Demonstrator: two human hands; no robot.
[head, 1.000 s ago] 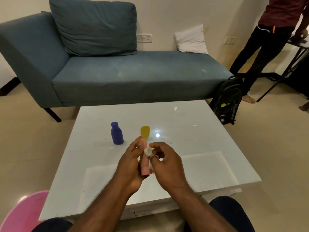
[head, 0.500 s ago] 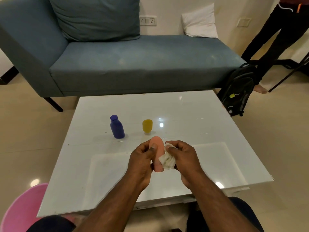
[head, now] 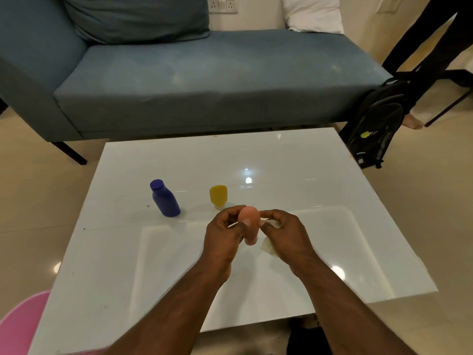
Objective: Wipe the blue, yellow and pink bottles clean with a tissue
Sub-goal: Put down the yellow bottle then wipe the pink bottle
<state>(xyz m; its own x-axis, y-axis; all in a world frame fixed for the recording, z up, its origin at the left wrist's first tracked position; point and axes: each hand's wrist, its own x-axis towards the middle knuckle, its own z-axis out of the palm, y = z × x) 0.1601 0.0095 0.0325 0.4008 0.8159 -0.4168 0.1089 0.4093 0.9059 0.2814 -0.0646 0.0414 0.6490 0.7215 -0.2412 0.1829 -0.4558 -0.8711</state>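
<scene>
Since half a second ago the tissue (head: 268, 246) has slid from the pink bottle's (head: 248, 226) side down under our right hand (head: 282, 233), which pinches it; left hand (head: 222, 235) grips the bottle, held above the worktop (head: 332, 226), long axis near upright, directly between both hands; we judge the right wipes next.
</scene>
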